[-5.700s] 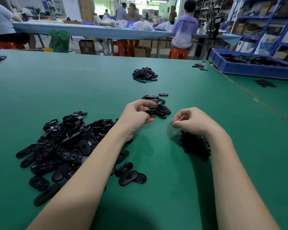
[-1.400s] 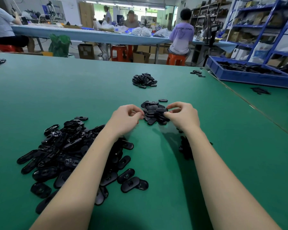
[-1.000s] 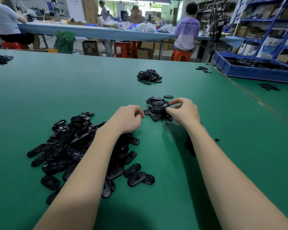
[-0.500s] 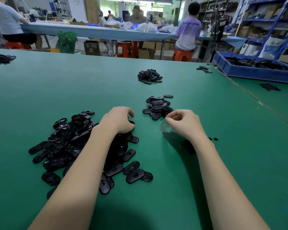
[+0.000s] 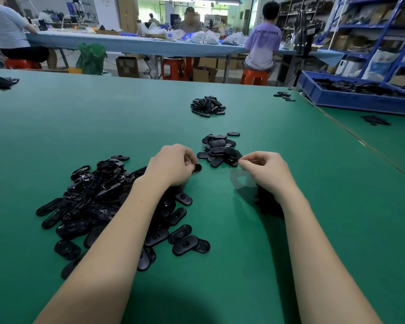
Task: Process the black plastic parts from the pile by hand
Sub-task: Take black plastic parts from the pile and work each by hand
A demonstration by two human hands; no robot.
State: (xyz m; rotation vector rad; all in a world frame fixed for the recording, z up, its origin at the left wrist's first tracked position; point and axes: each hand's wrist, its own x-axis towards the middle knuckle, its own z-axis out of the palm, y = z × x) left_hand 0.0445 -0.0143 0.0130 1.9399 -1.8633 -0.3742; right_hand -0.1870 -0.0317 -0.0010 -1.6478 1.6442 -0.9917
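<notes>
On a green table (image 5: pixel 56 127), the main pile (image 5: pixel 108 202) of glossy black oval plastic parts spreads across the lower left of the frame, under and left of the left forearm. A smaller stack (image 5: pixel 219 149) sits at centre, just above both hands. The left hand (image 5: pixel 171 166) pinches one black part (image 5: pixel 197 168), its end jutting right toward the right hand (image 5: pixel 264 170), which is curled, fingertips pinched; whether it holds anything cannot be told.
</notes>
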